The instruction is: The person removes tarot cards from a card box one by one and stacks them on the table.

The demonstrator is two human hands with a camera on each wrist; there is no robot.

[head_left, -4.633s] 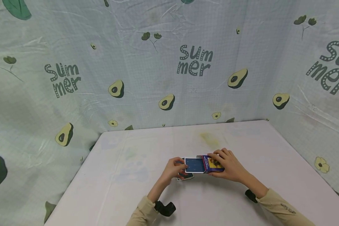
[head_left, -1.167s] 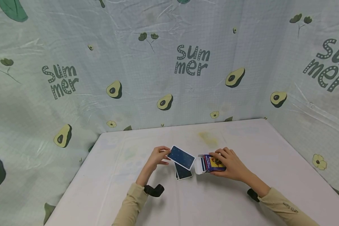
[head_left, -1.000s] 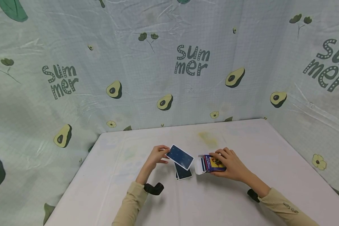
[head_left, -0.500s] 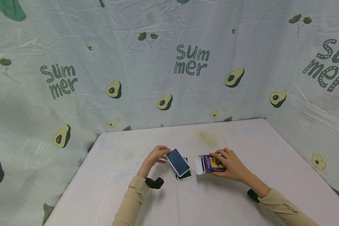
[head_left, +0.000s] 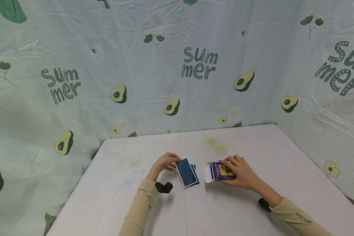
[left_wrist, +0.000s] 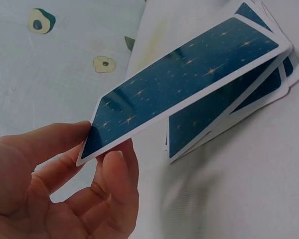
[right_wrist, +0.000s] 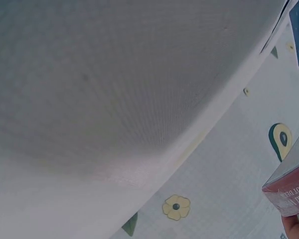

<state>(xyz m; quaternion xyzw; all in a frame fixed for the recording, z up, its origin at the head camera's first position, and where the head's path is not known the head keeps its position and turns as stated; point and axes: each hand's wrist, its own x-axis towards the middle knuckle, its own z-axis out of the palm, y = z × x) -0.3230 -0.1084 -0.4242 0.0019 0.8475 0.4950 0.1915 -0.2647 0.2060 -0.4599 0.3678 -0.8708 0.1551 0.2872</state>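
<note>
My left hand (head_left: 165,161) pinches one corner of a tarot card (left_wrist: 184,69) with a starry blue back and white border. In the left wrist view that card slants down, its far end over a small pile of matching cards (left_wrist: 259,94) on the table. Over to the right, my right hand (head_left: 242,172) grips a purple and yellow tarot card box (head_left: 224,171) from its right side. The box lies with its white flap (head_left: 207,174) out toward the pile, and card edges show in its mouth. Only fingertips (right_wrist: 293,226) and part of the box appear in the right wrist view.
A white-covered table (head_left: 141,196) carries the cards and box. Behind it and at both sides hangs a pale curtain (head_left: 153,72) printed with avocados and flowers. Black wrist cameras (head_left: 164,187) sit at both cuffs.
Earlier my left hand drew the card out of the box to the left; since then it has turned the card and lowered it over the pile. My right hand stays on the box.
</note>
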